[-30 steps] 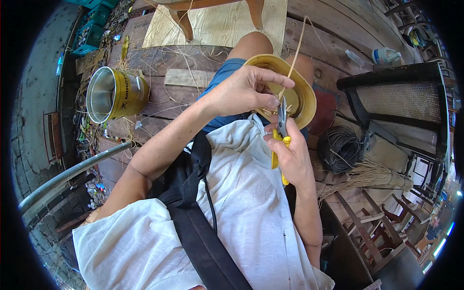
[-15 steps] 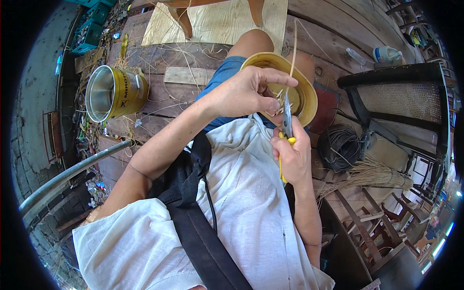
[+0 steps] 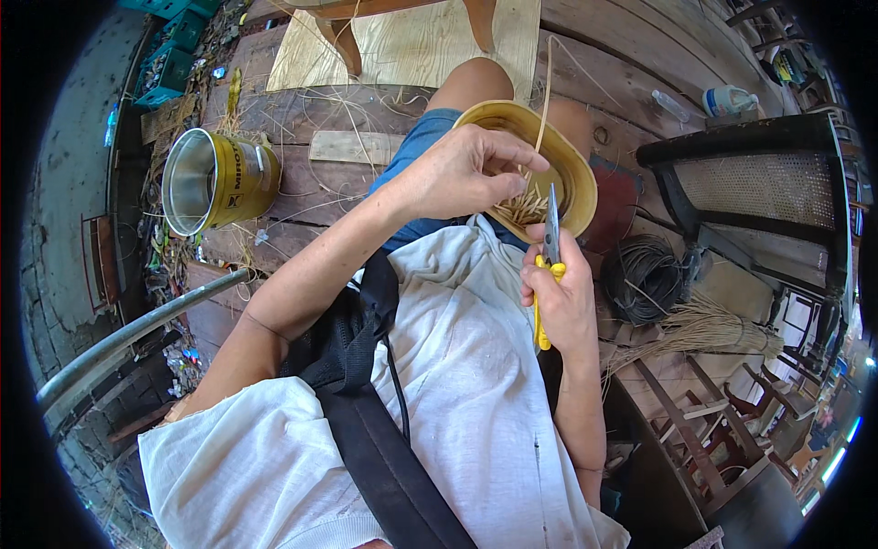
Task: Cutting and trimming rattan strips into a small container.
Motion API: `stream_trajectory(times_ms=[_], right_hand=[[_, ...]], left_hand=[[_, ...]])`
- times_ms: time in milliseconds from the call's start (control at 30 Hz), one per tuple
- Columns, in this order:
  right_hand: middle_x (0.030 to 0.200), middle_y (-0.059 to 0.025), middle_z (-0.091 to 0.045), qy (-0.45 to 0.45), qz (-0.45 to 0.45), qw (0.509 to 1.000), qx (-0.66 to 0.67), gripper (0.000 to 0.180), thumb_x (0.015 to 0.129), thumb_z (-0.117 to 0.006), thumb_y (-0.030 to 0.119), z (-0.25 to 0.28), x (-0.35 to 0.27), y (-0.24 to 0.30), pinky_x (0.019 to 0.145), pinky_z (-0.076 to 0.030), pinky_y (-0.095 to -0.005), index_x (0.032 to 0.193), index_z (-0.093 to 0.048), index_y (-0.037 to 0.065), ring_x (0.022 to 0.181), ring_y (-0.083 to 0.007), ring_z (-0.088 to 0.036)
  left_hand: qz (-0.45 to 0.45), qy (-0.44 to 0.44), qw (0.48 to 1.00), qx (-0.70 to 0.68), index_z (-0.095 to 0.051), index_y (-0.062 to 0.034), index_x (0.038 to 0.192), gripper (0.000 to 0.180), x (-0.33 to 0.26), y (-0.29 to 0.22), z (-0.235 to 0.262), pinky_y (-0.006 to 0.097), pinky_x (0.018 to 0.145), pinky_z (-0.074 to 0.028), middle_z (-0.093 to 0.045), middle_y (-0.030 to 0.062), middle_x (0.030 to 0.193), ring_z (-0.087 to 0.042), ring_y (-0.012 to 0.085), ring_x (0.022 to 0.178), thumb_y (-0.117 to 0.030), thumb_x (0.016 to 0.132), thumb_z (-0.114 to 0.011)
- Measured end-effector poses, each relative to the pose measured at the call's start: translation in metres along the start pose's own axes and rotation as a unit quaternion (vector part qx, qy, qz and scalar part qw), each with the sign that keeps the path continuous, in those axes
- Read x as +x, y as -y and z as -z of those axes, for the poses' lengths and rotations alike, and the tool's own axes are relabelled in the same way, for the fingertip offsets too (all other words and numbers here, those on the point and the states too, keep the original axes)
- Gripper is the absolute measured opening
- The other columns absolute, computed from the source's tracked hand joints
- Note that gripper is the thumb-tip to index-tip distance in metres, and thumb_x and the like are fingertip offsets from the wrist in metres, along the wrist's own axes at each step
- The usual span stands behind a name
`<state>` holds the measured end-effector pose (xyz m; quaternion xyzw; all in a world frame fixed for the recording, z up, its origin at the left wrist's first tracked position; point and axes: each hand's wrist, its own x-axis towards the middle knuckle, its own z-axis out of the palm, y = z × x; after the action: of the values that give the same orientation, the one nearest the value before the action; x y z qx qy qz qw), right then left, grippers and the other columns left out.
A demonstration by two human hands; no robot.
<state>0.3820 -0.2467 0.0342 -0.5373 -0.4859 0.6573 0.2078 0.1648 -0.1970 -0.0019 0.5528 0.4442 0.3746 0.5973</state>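
Above a yellow oval basin set between the person's thighs, the left hand held a thin pale strip by its lower part at the fingers, the thumb standing apart from the index finger; exactly which fingers pinched it was hidden. The strip rose past the basin's far rim and bent over near its top. The right hand, lower and near the basin's close edge, was wrapped around yellow-handled pliers, their metal nose pointing upward beside the strip and apart from it. Short cut pieces lay heaped in the basin under the left thumb. To the right, a black coil lay beside a loose bundle of pale strands, near a dark chair with a woven panel. A yellow bucket stood on the planks at left.
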Motion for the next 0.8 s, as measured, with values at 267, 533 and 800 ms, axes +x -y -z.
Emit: stream_trajectory(times_ms=[267,533,800], right_hand=[[0.095,-0.0127,-0.063,0.017,0.003,0.998,-0.055,0.034,0.088,-0.056,0.008,-0.001,0.002,-0.001,0.072,-0.051,-0.0336,0.12,-0.053,-0.003,0.077,-0.019,-0.062],[0.101,-0.0065,-0.058,0.044,0.037,0.993,-0.105,0.033,0.088,-0.058,0.006,-0.007,0.007,0.009,0.077,-0.045,-0.0268,0.121,-0.054,0.001,0.082,-0.0111,-0.052],[0.085,-0.0031,-0.054,0.038,0.056,0.997,-0.046,0.026,0.087,-0.056,0.007,-0.011,0.008,0.004,0.06,-0.042,-0.0251,0.113,-0.055,0.002,0.066,-0.009,-0.05]], left_hand=[[0.028,-0.004,0.998,-0.057,-0.069,0.0044,0.121,0.029,-0.002,-0.002,0.003,0.026,0.087,-0.057,-0.071,0.0047,0.106,-0.068,0.0089,0.093,0.003,0.092,-0.067],[0.033,0.031,0.981,-0.189,-0.058,0.0028,0.137,0.051,-0.005,-0.008,0.0,0.026,0.079,-0.058,-0.073,0.0072,0.09,-0.071,0.0114,0.081,0.008,0.087,-0.065],[0.002,0.042,0.982,-0.181,-0.057,0.0009,0.139,0.052,-0.005,-0.005,-0.004,0.026,0.08,-0.06,-0.072,0.0116,0.103,-0.072,0.0131,0.085,0.01,0.088,-0.063]])
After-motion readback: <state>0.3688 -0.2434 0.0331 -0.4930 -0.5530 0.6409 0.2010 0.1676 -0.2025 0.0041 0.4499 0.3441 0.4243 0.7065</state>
